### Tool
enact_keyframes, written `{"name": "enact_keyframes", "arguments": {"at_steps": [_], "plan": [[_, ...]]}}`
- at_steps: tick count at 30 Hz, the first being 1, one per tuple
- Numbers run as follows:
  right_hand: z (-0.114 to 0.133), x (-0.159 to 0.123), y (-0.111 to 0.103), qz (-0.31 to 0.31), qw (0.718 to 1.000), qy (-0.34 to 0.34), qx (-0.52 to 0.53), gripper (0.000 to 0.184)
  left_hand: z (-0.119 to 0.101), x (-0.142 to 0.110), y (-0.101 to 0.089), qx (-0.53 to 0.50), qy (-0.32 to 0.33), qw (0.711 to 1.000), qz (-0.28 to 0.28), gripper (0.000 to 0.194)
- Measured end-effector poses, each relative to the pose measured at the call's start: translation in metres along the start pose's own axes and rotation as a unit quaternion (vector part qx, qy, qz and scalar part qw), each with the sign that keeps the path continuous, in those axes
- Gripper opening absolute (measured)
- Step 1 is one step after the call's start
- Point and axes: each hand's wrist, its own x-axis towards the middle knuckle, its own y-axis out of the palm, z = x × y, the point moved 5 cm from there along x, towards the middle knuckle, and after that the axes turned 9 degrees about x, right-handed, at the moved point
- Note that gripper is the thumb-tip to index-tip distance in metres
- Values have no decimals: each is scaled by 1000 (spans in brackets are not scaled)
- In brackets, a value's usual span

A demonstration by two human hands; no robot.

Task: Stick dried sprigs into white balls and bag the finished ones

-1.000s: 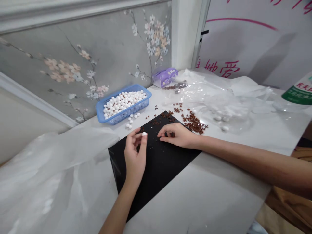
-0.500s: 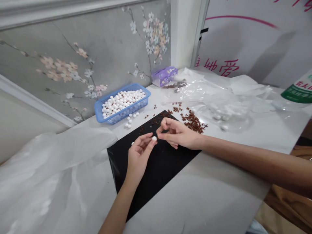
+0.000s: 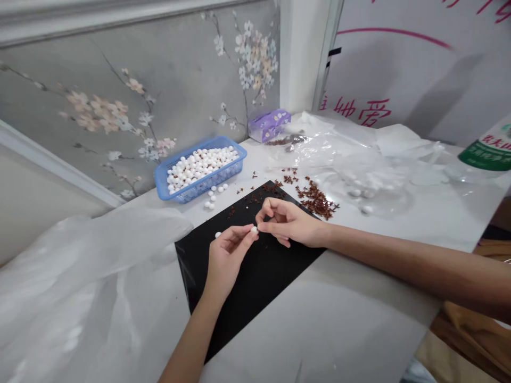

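Over the black mat (image 3: 247, 303), my left hand (image 3: 225, 258) pinches a small white ball (image 3: 254, 229) between thumb and fingertips. My right hand (image 3: 293, 223) has its thumb and index finger pressed together right against the ball's right side. Whatever sits in that pinch is too small to make out. Another white ball (image 3: 217, 234) lies on the mat just behind my left hand. Small brown star-shaped pieces (image 3: 317, 199) are heaped beyond my right hand, and some are scattered over the mat's far corner.
A blue basket (image 3: 159, 183) full of white balls stands by the wall, with several loose balls (image 3: 212, 199) in front. Clear plastic bags (image 3: 339, 149) spread behind the brown heap. A purple packet (image 3: 271, 125) is at the back, a green-labelled bottle (image 3: 487, 151) at right, white sheeting (image 3: 99, 266) at left.
Both hands stay close together over the mat. The left fingers have closed in slightly around the ball, and the right fingertips have come up against it.
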Motion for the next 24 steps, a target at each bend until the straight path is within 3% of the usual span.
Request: {"name": "enact_keyframes", "arguments": {"at_steps": [16, 24], "plan": [[-12, 1, -3, 23, 997, 48, -61, 33, 3, 0, -2, 0, -8, 999, 40, 10], [-7, 0, -4, 22, 992, 64, -104, 34, 5, 1, -3, 22, -14, 999, 44, 13]]}}
